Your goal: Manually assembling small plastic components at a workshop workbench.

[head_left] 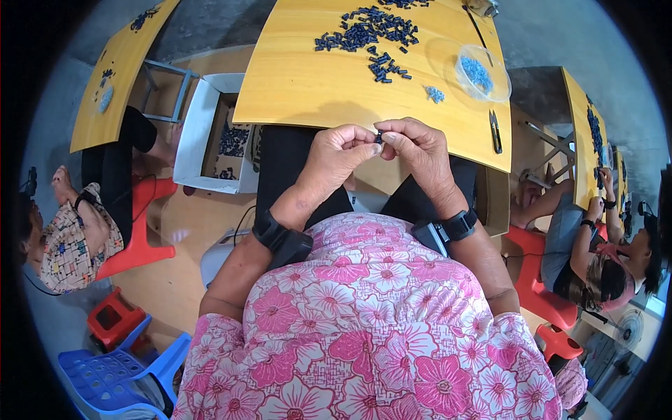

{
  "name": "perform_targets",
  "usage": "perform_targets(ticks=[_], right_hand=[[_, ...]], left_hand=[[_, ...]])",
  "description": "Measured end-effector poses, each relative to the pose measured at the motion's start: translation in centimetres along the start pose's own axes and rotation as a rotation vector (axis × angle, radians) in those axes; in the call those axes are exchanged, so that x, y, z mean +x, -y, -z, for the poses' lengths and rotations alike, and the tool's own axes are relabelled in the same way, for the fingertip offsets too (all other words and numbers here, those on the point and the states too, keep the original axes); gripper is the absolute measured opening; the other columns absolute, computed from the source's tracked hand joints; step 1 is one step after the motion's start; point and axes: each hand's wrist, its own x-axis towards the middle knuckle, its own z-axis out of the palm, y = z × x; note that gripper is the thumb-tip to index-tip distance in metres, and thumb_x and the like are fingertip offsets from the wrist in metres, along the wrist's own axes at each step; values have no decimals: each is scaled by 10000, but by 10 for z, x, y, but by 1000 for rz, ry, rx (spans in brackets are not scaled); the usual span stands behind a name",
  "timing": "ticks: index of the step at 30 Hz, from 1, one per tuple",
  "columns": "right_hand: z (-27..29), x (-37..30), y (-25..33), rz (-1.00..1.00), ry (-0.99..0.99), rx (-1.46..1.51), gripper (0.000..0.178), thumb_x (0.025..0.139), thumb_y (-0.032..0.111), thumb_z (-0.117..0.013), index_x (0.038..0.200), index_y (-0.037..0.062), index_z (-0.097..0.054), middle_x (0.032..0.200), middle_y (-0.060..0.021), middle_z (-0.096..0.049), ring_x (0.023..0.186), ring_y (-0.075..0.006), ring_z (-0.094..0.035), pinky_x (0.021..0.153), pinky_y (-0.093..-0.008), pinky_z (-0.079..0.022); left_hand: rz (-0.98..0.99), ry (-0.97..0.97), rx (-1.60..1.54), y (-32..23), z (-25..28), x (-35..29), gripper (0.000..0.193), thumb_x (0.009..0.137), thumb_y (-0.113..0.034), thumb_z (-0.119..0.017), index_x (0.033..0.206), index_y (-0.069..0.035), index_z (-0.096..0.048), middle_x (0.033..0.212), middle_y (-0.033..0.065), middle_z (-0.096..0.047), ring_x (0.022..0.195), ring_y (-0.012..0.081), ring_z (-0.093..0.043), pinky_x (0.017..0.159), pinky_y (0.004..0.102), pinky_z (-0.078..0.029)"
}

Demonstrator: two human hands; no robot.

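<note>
My left hand [341, 152] and my right hand [421, 148] meet just off the near edge of the yellow table [294, 84]. Thumbs and fingers of both pinch a small black cylindrical part [379, 138], mostly covered by the fingertips. Farther up the table lies a heap of similar black parts [367, 31], with a smaller cluster [387, 68] nearer me. To the right stands a clear round tub [503, 85] holding tiny blue pieces [476, 73]. A little pile of blue pieces [435, 94] lies beside it. Black snips [495, 131] rest near the right edge.
An open white box [198, 133] with black parts inside stands on the floor left of the table. People sit at tables on both sides, on red stools [140, 227]. A blue plastic chair [105, 371] is behind me at left. A cardboard box [498, 199] stands by my right knee.
</note>
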Motion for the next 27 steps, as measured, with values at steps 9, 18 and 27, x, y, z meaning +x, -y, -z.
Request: perform_targets(ticks=[9,18,27], right_hand=[[-2,-1,12,-192,-25,152,163,935,117,-644,971,-23,-721,774,-47,-687,631,-94,-633,606,-226,-532],[-1,-3,9,-271,4,294,150,949,113,-629,966,-18,-700,817,-52,-689,667,-90,-636,640,-223,-544],[-6,-1,4,-244,21,259,139,955,105,-622,941,-16,-689,808,-33,-674,676,-80,-637,655,-225,-553]], left_hand=[[-80,-18,221,-9,-2,-4,113,895,-104,-696,956,-9,-696,826,-19,-666,748,25,-566,669,183,-465],[-172,-25,182,2,-7,-3,90,884,-67,-660,913,15,-682,775,13,-678,687,47,-590,623,222,-493],[-123,-44,75,6,-9,-6,106,889,-63,-655,937,30,-673,790,32,-679,709,58,-593,652,219,-498]])
